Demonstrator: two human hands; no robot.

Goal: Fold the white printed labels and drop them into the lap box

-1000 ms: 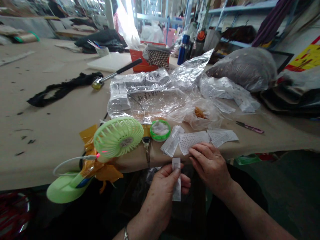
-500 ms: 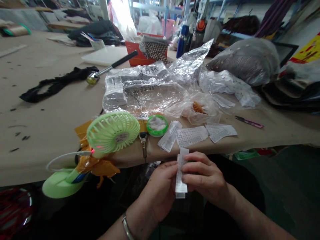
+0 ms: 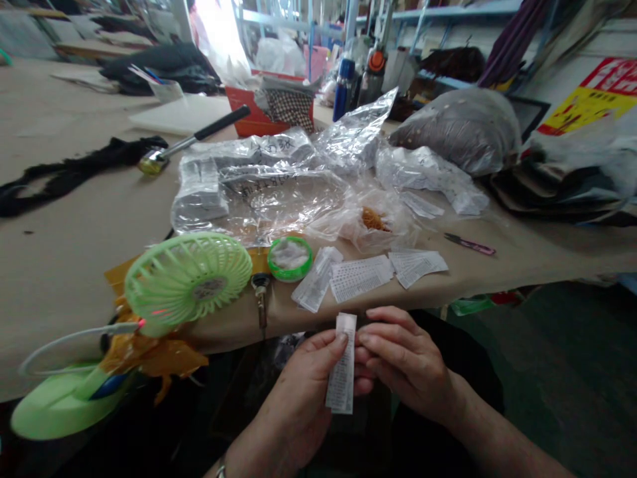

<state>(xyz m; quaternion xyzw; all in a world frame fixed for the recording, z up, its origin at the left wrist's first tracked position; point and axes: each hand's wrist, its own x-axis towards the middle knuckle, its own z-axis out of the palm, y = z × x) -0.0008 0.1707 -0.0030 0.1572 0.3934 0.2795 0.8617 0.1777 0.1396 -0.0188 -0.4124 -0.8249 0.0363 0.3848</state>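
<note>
My left hand (image 3: 301, 395) pinches a narrow white stack of printed care labels (image 3: 341, 382) under its thumb, just below the table's front edge. Beside it, to the right, my right hand (image 3: 415, 362) is closed with its fingers curled together, the tips close to my left fingertips. Whatever those fingers may hold is hidden. Three groups of loose printed labels lie fanned on the table edge above my hands: a left group (image 3: 317, 279), a middle group (image 3: 361, 277) and a right group (image 3: 417, 265).
A green fan (image 3: 189, 279) stands at the left, near a soldering iron-like tool (image 3: 261, 299) and a green round tub (image 3: 290, 259) with white filling. Behind are clear plastic bags (image 3: 283, 199), a bag with rubber bands (image 3: 375, 219), and thread snips (image 3: 470, 243) at right.
My right fingers have come off the front of the label stack, and my left thumb now presses on it. The stack sits slightly lower and tilted. The whole view has shifted.
</note>
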